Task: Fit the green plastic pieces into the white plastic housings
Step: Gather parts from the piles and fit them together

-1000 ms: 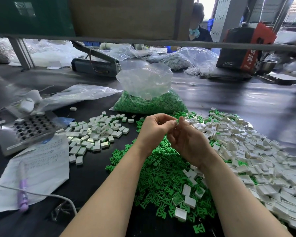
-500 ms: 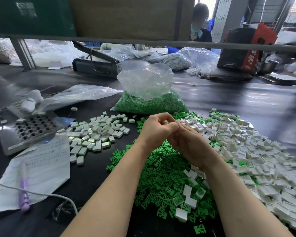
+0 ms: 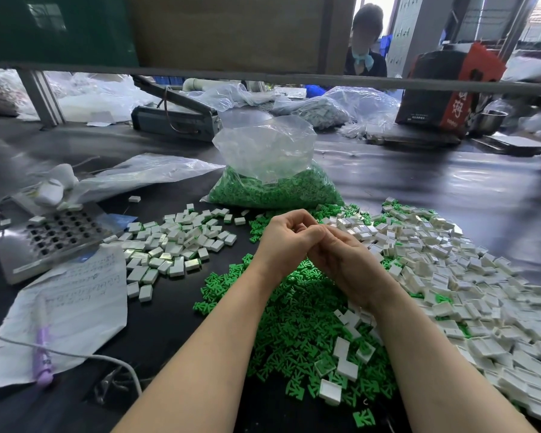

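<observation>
Left hand (image 3: 286,242) and right hand (image 3: 341,257) press together with fingers curled above a green pieces pile (image 3: 294,323); anything gripped is hidden. White housings (image 3: 450,270) lie right.

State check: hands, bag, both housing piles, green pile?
left hand: curled, pressed against the right; grip contents hidden
right hand: curled, contents hidden
green pieces bag: open-topped, part full
left housing pile: green visible inside some
right housing pile: loose
green pile: loose, scattered
</observation>
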A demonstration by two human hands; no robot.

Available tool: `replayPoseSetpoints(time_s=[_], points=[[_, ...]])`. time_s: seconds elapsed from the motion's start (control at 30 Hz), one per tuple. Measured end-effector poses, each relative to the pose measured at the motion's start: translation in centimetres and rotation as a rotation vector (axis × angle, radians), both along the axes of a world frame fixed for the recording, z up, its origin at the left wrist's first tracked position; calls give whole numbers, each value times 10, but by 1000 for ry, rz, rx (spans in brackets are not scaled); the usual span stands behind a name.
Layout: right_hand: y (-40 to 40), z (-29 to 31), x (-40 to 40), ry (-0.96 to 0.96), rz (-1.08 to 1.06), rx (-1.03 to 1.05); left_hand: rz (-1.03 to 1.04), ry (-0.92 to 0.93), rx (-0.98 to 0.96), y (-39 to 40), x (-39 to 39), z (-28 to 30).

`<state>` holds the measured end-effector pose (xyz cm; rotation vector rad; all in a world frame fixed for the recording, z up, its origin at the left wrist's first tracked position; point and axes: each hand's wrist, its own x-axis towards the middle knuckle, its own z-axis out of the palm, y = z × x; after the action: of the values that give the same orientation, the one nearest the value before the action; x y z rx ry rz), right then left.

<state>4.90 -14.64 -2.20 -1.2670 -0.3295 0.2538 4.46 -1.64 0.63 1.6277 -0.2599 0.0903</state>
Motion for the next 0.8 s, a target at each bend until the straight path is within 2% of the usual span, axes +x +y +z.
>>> replayPoseSetpoints(time_s=[0.4, 0.8], points=[[4, 0, -2, -17, -88, -14, -20, 20, -38, -1, 4, 1], [3, 4, -1, -3, -109, -81, -104, 154, -258, 7, 10, -3]])
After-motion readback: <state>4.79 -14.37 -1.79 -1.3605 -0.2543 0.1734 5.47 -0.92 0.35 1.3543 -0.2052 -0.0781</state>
